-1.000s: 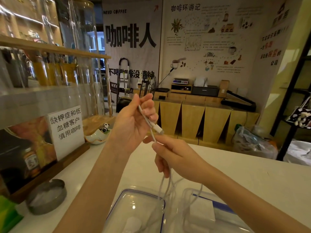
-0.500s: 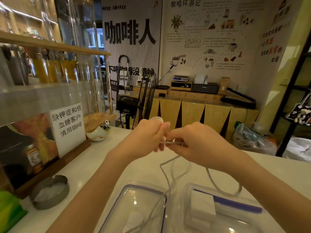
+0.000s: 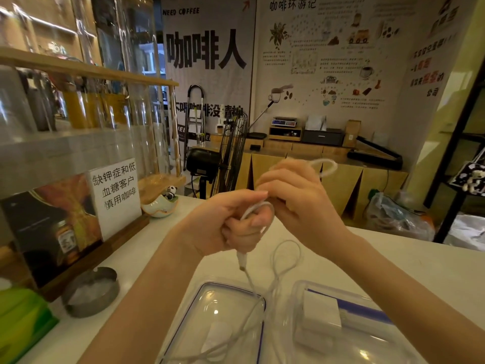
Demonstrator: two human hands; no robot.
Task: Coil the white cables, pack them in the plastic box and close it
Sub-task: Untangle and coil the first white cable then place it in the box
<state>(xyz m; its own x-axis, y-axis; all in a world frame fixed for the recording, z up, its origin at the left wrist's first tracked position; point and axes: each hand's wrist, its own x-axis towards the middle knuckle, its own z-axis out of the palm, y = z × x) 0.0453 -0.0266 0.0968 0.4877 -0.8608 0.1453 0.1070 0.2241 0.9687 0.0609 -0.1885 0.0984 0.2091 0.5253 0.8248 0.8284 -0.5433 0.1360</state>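
White thin charging cable [image 3: 258,210] is up in the air between your hands, above the clear plastic box [image 3: 349,324] and its clear blue-edged lid [image 3: 210,311] on the pale counter [image 3: 420,261]. Your left hand [image 3: 228,227] is clenched around it, with one turn showing over the knuckles and the white plug end [image 3: 241,260] hanging straight down out of the fist. Your right hand [image 3: 296,203], touching the left, is pinched on the next stretch, and a loop arcs up beyond its fingers. What matters for the next wrap is that the slack runs downward: it drops from your hands in a loose loop toward the lid and box below, so the free length lies under and toward you. Your right hand seems better placed to draw it up round the left.
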